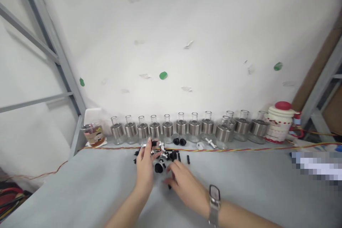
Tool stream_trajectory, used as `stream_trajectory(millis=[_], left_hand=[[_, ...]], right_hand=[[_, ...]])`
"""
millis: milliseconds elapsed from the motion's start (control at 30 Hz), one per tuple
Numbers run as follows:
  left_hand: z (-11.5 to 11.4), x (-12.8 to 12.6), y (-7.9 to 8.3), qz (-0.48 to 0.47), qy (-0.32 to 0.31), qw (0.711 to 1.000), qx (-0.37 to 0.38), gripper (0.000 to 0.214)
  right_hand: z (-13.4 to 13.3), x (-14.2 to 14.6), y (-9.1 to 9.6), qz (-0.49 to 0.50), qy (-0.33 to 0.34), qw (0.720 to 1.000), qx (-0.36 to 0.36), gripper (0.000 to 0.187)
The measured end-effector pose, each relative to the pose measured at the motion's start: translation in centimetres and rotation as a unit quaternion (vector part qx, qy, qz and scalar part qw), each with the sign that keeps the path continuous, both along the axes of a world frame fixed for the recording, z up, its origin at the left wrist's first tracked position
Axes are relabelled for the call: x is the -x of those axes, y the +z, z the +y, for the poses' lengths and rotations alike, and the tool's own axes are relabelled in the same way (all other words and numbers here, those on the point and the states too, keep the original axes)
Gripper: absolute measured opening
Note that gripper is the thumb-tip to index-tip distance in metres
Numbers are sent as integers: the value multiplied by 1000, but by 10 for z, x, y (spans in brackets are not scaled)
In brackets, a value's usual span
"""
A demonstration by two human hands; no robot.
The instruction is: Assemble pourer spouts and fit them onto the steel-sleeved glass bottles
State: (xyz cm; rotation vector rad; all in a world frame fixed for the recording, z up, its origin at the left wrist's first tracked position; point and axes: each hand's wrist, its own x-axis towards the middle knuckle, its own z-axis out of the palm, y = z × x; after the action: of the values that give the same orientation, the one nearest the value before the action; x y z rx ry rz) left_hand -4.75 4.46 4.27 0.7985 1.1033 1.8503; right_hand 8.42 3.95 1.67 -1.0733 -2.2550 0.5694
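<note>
My left hand [145, 164] is closed, thumb and fingers pinching a small silver part with a black ribbed end [154, 143] above the table. My right hand [183, 180] reaches in low from the right, thumb and forefinger apart with nothing visible between them. Just under its thumb shows a small black piece [169, 186]. Between the hands lies a loose pile of black and silver parts, with a round black cap [158, 167] at its front. Part of the pile is hidden behind my left hand.
Glass bottles with metal bands [194, 127] line the back wall. Two black round pieces [179, 141], a white disc [200, 145] and a silver cross-shaped fitting [211, 143] lie before them. Twisted wires [240, 149] cross the table. A plastic cup [94, 134] and red-lidded jar [279, 123] flank the row.
</note>
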Motion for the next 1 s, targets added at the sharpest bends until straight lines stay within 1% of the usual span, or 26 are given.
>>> stream_trajectory(millis=[67, 133, 200, 267, 367, 500, 567, 633, 667, 733, 800, 867, 933, 1000], left_hand=[[0, -2, -1, -11, -18, 1000, -13, 31], [-1, -4, -2, -10, -43, 999, -20, 30], [-2, -5, -3, 12, -57, 998, -14, 37], [-4, -6, -3, 63, -55, 996, 4, 43], [-7, -7, -3, 129, -43, 990, 29, 36], [-7, -11, -6, 125, -90, 987, 37, 35], [-8, -14, -8, 134, -99, 985, 40, 34], [-11, -17, -10, 183, -91, 978, 31, 33], [-13, -19, -10, 227, -87, 970, 19, 32], [-19, -23, -12, 333, -102, 937, -12, 29], [-25, -27, -14, 410, -162, 897, -32, 30], [-31, -31, -17, 441, -228, 868, -33, 34], [-35, -34, -20, 449, -258, 855, -30, 38], [-37, -35, -22, 449, -258, 855, -26, 41]], right_hand=[[-14, 0, -10, 12, -10, 999, 31, 22], [-16, 0, -16, 13, -24, 998, 59, 19], [-10, 0, -18, 11, -28, 997, 77, 10], [-3, -2, -17, 7, -22, 996, 83, 6], [1, -9, -14, -3, -14, 997, 77, 7], [-5, -26, -12, -15, -2, 999, 48, 13], [-5, -37, -12, 9, 0, 999, 44, 13], [-1, -48, -10, 70, -19, 995, 72, 12], [2, -54, -8, 114, -31, 988, 101, 11], [9, -64, -2, 211, -41, 963, 165, 12], [14, -73, 6, 293, -26, 935, 198, 16], [15, -77, 13, 343, -12, 916, 205, 19], [12, -77, 16, 364, 3, 904, 224, 20], [9, -75, 14, 376, 27, 890, 256, 20]])
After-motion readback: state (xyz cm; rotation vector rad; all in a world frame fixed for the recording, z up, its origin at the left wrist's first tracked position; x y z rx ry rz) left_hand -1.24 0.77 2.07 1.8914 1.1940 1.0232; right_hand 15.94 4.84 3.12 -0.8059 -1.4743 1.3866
